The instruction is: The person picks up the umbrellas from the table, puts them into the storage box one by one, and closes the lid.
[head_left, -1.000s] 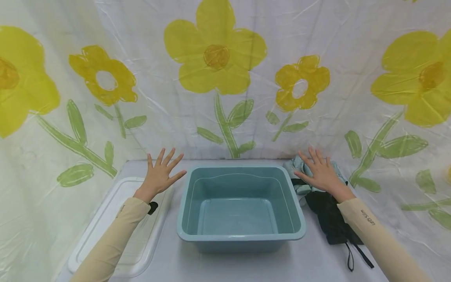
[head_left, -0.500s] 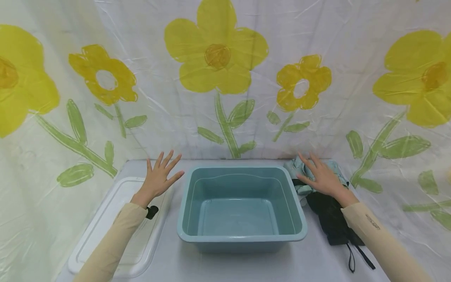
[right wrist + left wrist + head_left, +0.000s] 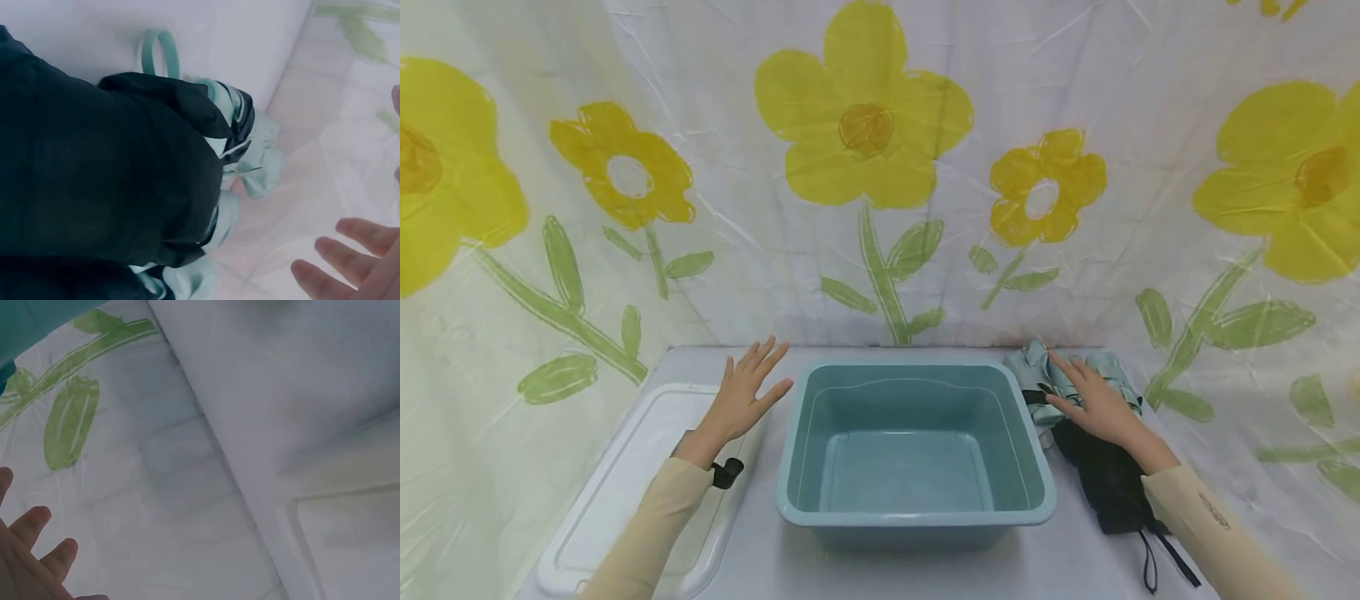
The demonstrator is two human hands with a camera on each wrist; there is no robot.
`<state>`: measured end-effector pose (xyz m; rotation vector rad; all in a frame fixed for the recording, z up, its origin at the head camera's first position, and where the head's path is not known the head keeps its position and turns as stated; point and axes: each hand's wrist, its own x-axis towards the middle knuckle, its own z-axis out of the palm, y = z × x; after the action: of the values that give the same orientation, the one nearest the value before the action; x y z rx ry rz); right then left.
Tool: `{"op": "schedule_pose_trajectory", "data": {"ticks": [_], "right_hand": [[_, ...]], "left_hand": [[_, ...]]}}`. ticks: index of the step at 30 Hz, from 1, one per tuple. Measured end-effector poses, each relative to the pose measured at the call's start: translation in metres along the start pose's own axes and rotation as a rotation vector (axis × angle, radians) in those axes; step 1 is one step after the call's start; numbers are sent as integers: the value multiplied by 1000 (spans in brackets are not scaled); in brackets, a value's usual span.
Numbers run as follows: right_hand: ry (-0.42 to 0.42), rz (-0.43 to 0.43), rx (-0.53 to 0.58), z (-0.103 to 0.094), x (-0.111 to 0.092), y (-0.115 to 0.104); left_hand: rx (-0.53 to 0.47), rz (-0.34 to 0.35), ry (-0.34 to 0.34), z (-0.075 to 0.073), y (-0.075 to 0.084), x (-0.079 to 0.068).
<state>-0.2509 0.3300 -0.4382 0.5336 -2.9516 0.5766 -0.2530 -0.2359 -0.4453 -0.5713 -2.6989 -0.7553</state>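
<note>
My left hand point(image 3: 736, 408) hovers with spread fingers between the white lid point(image 3: 617, 492) and the blue-green plastic tub point(image 3: 917, 520). In the left wrist view its fingers point(image 3: 59, 559) show at the lower left, holding nothing. My right hand point(image 3: 1099, 408) is stretched over a heap of fabric right of the tub, fingers straight. The heap has crumpled pale teal cloth point(image 3: 1028, 367) behind and a black fabric piece point(image 3: 1108, 487) with drawcords in front. In the right wrist view, the right fingers point(image 3: 350, 259) stand apart from the dark fabric point(image 3: 119, 169). Part of the heap is hidden under this hand.
The tub stands upright in the middle of the white table point(image 3: 910, 575), with nothing inside. A curtain point(image 3: 722, 275) printed with yellow flowers hangs behind the table and round both sides. A black strap mount point(image 3: 727, 473) sits at my left wrist.
Both hands have sunk lower and drawn slightly back, their fingers less fanned out. The right hand now overlaps more of the fabric heap. Tub, lid and fabric have stayed in place.
</note>
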Motion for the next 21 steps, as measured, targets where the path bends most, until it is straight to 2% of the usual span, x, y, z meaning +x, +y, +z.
{"op": "schedule_pose_trajectory", "data": {"ticks": [6,10,16,21], "right_hand": [[29,-1,20,7,-15,8],[7,23,39,12,-27,11],[-2,51,27,18,-39,14],[21,44,-3,23,-49,15]], "left_hand": [[-115,9,1,4,7,-4],[-218,16,-3,7,13,-7],[-373,-12,-40,11,19,-14],[-462,0,-41,4,39,-18]]}}
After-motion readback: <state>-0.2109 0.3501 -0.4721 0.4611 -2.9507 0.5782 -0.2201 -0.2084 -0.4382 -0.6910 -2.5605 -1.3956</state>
